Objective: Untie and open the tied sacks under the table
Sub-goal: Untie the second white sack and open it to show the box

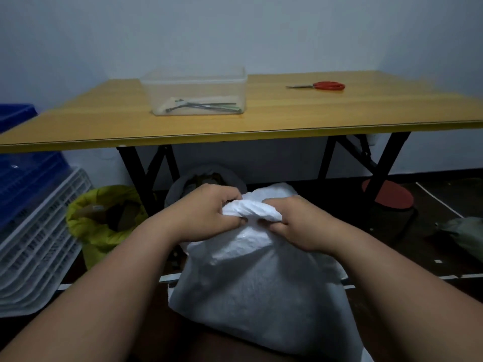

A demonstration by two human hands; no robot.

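Observation:
A white woven sack (251,288) stands on the dark floor in front of the table. Its top is gathered into a twisted neck (252,210). My left hand (206,212) grips the left side of that neck, fingers curled around the bunched fabric. My right hand (295,223) grips the right side, thumb and fingers pinching the twist. Behind it under the table sits a grey sack (180,186) with its mouth open and dark contents showing. A yellow-green sack (104,226) stands open at the left.
The wooden table (287,118) has black folding legs (141,176). On it stand a clear plastic box (196,90) with cable ties and red-handled scissors (324,86). Blue and white crates (34,218) stack at the left. A red stool (389,195) and a greenish bag (462,231) are at the right.

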